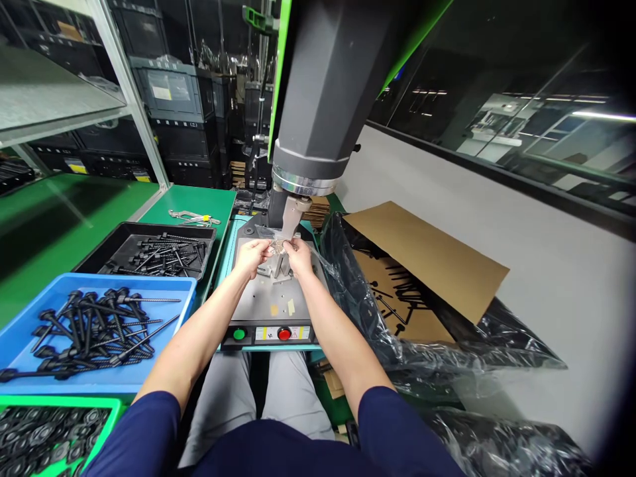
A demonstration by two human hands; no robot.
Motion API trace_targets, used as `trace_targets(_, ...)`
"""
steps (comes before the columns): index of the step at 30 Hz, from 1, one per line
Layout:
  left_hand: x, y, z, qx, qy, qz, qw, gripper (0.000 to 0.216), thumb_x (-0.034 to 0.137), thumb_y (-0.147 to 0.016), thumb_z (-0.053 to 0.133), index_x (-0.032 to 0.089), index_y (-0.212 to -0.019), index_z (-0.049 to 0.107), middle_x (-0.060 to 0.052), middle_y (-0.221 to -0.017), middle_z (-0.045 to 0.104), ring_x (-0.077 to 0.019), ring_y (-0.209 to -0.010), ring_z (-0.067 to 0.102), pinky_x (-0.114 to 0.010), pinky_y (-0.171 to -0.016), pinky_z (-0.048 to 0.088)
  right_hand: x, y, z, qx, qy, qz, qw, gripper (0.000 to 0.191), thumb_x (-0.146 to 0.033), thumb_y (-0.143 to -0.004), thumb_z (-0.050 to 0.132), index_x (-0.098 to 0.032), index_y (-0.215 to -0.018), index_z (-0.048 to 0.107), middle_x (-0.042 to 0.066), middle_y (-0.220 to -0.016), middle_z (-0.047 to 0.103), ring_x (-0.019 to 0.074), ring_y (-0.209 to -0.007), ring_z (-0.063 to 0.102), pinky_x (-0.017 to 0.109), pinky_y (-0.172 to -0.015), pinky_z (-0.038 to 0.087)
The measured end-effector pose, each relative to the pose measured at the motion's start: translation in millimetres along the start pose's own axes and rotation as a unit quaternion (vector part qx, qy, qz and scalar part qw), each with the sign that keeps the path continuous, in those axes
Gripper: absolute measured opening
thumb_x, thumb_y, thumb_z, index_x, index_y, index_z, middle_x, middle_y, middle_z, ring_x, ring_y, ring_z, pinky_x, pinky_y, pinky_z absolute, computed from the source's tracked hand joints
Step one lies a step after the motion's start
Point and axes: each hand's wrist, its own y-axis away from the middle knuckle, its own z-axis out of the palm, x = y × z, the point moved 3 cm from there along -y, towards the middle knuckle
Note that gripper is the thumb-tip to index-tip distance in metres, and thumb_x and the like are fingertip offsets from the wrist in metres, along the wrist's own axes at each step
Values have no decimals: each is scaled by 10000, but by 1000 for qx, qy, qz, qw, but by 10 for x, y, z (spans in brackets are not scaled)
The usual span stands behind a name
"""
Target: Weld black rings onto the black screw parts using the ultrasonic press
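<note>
A person's left hand (252, 257) and right hand (299, 257) meet in the middle of the scene, both forearms stretched forward. The fingers of both hands are closed, pinching a crumpled piece of clear plastic film (278, 246) between them. The film is just below the flat silver-grey metal horn (292, 215) of a large dark-grey machine head (318, 99), and above an upright metal fixture (281, 266); whether it touches either one cannot be told.

The fixture stands on a grey metal base plate (253, 298), whose near edge carries a round green button (239, 334) on the left and a round red button (284, 333) on the right.

To the left, a blue plastic tray (169, 286) holds a heap of long black threaded parts (94, 324). Beyond it, a black plastic tray (119, 244) contains similar parts, and at the near left a bright green tray (113, 427) holds black round parts (44, 434). Metal pliers (193, 217) lie on the far part of the green bench (199, 197).

To the right, more black parts lie on brown cardboard inside a black plastic liner (348, 285), partly beneath a raised brown cardboard sheet (427, 258).
</note>
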Motion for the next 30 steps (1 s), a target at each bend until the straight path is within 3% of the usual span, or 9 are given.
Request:
trace_targets(4,-61,8,-21,15,-14,-1,1000,166,241,-696,740,113,-782,679,-24,-629,643,-76,-508,564,-166,-449,325,112,265,-95,-17,-39,29,999,435,-351,-798,666,-207,-1207,631,76,-1295,648,218,-1203,578,379,-1065,414)
trace_targets(9,-125,2,-81,28,-28,-8,999,166,242,-685,736,119,-755,649,-21,-621,633,-81,-506,567,-162,-441,323,421,830,-303,-61,-103,113,986,379,-230,-718,730,-200,-1093,686,77,-1193,700,215,-1160,619,390,-1075,418)
trace_targets(13,-172,14,-137,34,-37,-8,999,168,247,-693,729,126,-744,623,-21,-634,636,-79,-512,574,-156,-446,340,594,1201,-524,-50,-98,155,982,341,-248,-686,755,-193,-1019,703,67,-1042,726,194,-952,674,343,-864,537)
trace_targets(16,-206,32,-156,30,-41,-5,999,184,252,-687,737,125,-766,630,-24,-655,642,-77,-516,577,-161,-460,367,629,1352,-694,-26,-97,162,982,351,-270,-685,761,-173,-1016,696,61,-960,720,168,-830,664,269,-692,538)
trace_targets(21,-278,59,-150,21,-44,12,999,222,270,-662,763,123,-765,633,-3,-621,616,-65,-488,535,-165,-463,354,514,1381,-863,7,-137,187,973,366,-266,-696,793,-161,-1020,658,48,-888,709,144,-775,655,212,-619,524)
trace_targets(23,-306,62,-143,16,-45,20,999,239,285,-656,770,122,-772,638,-3,-621,618,-70,-494,534,-170,-466,352,416,1288,-839,0,-213,237,948,363,-361,-777,754,-156,-1048,627,73,-915,708,154,-775,666,222,-609,542)
trace_targets(27,-330,58,-144,15,-47,31,998,244,298,-662,759,122,-780,637,-4,-628,624,-75,-510,544,-173,-477,359,270,987,-689,10,-380,395,836,525,-599,-903,558,-126,-1129,541,167,-1013,678,208,-846,693,274,-586,588)
trace_targets(28,-330,59,-147,16,-48,32,998,241,298,-663,756,123,-773,633,-4,-624,622,-74,-507,541,-173,-476,358,260,902,-666,32,-396,410,821,519,-598,-919,535,-129,-1141,529,160,-1001,670,202,-840,693,271,-581,592)
trace_targets(30,-327,64,-157,19,-50,32,998,242,298,-657,759,125,-762,627,-8,-622,625,-75,-502,539,-174,-472,357,272,740,-652,70,-394,394,827,409,-525,-955,521,-163,-1145,529,111,-957,659,171,-789,685,254,-569,592)
